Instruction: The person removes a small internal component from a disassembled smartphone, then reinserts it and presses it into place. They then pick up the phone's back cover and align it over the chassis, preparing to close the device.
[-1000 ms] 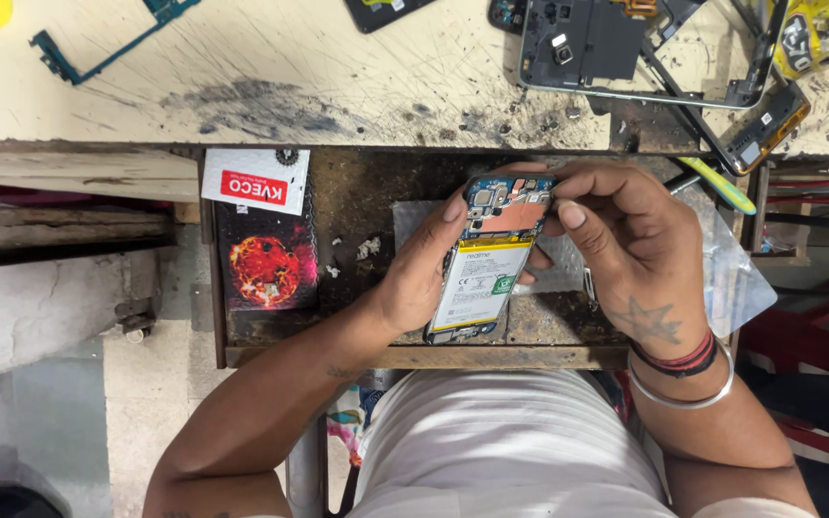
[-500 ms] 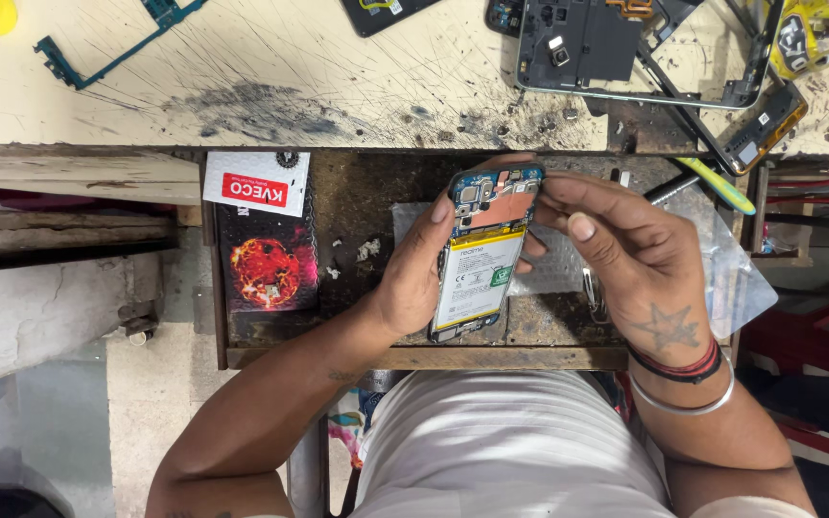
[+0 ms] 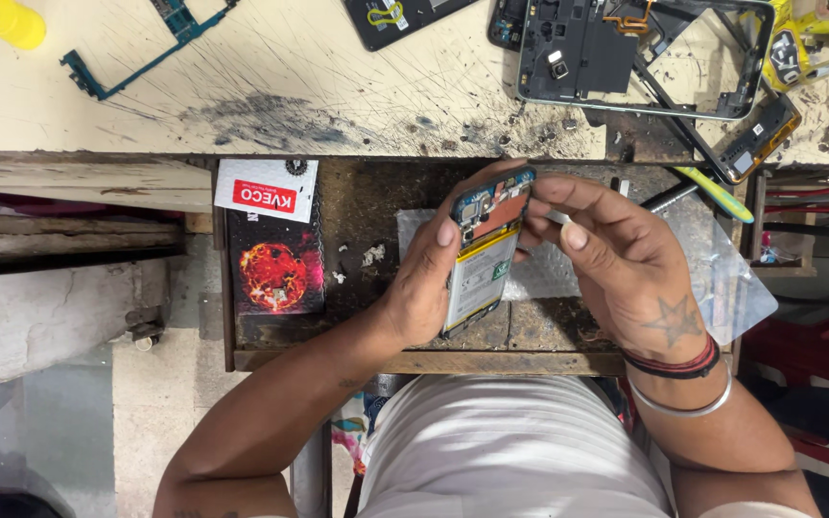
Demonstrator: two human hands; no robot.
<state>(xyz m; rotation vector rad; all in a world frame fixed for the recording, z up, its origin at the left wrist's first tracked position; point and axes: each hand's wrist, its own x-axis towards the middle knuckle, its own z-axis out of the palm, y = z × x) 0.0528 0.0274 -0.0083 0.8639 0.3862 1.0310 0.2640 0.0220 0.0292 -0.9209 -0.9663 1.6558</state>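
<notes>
Phone tilted further upright

Left hand (image 3: 424, 293) clamps the opened phone (image 3: 484, 254) over the drawer, battery showing. Right hand (image 3: 626, 264), at 3 o'clock, has shifted to pinch a small tool at its top edge. Phone frame (image 3: 640, 53) on tabletop (image 3: 290, 86) at 12.

One camera only, worn on the person's head and looking almost straight down at close range. The scratched workbench top (image 3: 271, 86) fills the upper frame, an open wooden drawer (image 3: 367, 249) sits at centre, and the person's white-shirted torso (image 3: 510, 451) and both forearms enter from the bottom edge.
</notes>
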